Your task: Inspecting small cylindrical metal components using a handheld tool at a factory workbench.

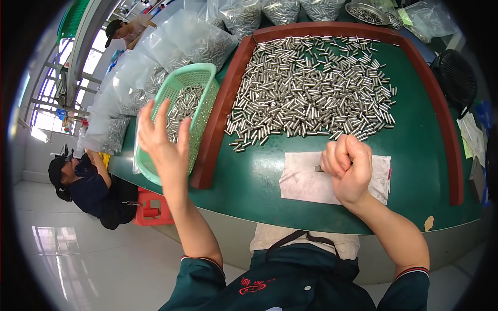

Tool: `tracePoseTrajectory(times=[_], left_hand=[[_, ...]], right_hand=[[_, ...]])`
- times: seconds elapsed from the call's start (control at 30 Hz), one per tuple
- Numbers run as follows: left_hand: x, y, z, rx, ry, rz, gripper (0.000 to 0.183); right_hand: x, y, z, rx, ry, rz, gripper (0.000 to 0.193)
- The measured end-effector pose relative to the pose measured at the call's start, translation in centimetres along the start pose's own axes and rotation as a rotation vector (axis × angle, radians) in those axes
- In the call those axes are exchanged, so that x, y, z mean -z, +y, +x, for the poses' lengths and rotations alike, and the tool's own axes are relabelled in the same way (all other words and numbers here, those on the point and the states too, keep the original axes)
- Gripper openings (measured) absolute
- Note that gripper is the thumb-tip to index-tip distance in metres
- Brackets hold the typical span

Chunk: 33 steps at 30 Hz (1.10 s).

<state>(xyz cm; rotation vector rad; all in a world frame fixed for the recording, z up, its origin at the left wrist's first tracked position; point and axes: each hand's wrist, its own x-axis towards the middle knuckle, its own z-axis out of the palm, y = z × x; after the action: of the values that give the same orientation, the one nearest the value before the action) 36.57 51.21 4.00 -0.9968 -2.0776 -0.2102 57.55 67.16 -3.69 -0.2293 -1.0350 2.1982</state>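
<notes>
The person wears a dark green short-sleeved shirt (282,298) with a red emblem (252,286). Right of the emblem sits a round pale button (307,287); either side, sleeve cuffs (413,269) have red-and-white trim; beyond it, cream cloth (265,238) crossed by a dark strap (284,240).

This is a factory workshop dealing in small metal parts; a mass of short, shiny metal pins (311,88) covers much of the green bench (249,176) at upper centre, inside a reddish-brown frame (219,116); a pale green perforated basket (207,101) left of centre holds more of them; clear plastic bags (241,18) filled with metal pieces line the top and upper left of the frame; a metal bowl (381,20) of small parts sits at upper right; two other people in dark caps, one at upper left (127,33), one at middle left (88,181) near a red plastic stool (155,207), share the room; a glossy pale floor (104,269) shows at lower left.
</notes>
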Motion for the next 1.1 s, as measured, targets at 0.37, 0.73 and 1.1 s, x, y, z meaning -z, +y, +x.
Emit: tracePoseTrajectory(times=[0.37,0.73,1.1], left_hand=[[-4.8,10.0,-1.2,-0.215,-0.291,-0.669,0.012],[-2.9,11.4,-2.2,-0.303,-0.491,-0.975,0.009],[-2.4,12.4,-5.1,-0.308,-0.577,-0.994,0.008]], right_hand=[[0.0,-0.2,0.2,-0.009,0.01,0.012,0.037],[0.5,-0.3,0.1,-0.006,0.025,0.016,0.037],[1.0,-0.7,0.4,-0.031,0.038,0.14,0.038]])
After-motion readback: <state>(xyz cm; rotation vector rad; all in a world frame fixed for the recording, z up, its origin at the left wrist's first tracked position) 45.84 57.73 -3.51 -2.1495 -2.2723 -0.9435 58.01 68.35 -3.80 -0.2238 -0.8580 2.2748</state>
